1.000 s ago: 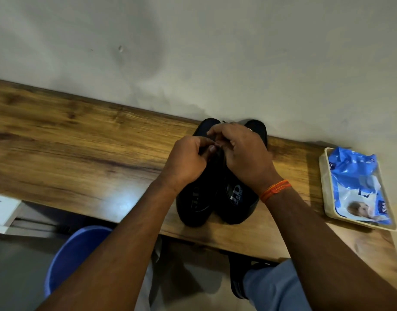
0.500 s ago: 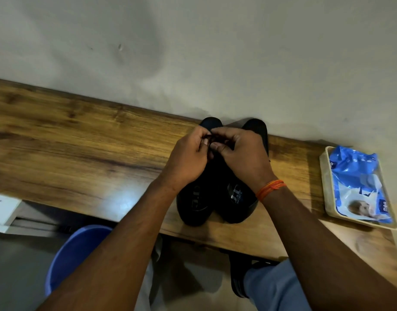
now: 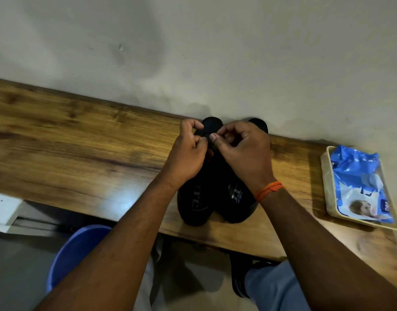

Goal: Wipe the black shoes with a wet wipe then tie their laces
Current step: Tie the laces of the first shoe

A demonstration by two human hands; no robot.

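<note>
My left hand (image 3: 188, 153) and right hand (image 3: 244, 153) each pinch a lace over the left black shoe (image 3: 196, 198); I should pull evenly, keeping the knot snug and centred.

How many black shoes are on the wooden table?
2. The left shoe and the right shoe stand side by side near the wall, partly hidden by the hands.

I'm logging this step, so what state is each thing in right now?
left hand: pinches the lace of the left shoe
right hand: pinches the same lace
black shoes: side by side on the wooden shelf, toes toward the wall
wipes pack: lying in the tray, untouched
</note>
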